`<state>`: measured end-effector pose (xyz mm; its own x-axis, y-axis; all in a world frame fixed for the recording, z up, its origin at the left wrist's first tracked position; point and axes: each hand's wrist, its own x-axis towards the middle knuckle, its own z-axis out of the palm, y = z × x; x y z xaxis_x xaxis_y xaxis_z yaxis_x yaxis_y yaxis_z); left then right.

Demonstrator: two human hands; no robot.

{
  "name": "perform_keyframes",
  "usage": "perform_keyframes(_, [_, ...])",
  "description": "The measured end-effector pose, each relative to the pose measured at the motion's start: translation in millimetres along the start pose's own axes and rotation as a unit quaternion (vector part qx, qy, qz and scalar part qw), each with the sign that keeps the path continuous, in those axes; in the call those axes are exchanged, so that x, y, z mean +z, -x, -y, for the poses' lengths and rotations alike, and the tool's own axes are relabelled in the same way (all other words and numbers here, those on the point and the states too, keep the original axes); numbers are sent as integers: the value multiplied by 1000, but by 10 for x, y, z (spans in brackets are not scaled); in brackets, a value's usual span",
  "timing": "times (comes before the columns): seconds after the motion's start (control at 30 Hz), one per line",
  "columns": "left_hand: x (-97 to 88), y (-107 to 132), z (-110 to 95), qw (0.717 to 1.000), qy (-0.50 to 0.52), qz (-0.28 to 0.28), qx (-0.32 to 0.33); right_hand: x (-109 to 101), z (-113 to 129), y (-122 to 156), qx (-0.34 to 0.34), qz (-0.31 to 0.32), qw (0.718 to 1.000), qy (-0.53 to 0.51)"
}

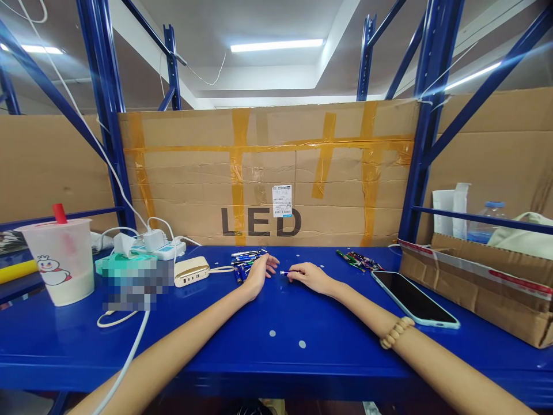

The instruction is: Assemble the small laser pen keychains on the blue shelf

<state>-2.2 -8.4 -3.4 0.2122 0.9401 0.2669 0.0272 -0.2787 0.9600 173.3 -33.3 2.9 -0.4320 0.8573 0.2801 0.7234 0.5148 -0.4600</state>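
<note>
Fingers [297, 273] of the right hand [313, 278] pinch a thin pen [285, 272]; the left hand [260, 272] lies loose. Pinched weakly, it may roll away.

Near shelf [276, 323] free; phone [413, 298] R, cup [64, 262] L

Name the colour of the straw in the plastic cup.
The straw is red; head view shows it best.

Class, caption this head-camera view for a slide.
Right hand pinches a pen; left hand rests beside pens on blue table.
</note>
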Motion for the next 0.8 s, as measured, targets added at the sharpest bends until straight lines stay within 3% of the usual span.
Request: perform_keyframes(0.8, [10,-18,16,1000,6,-7,-1,8,19,12,-1,-1,1000,23])
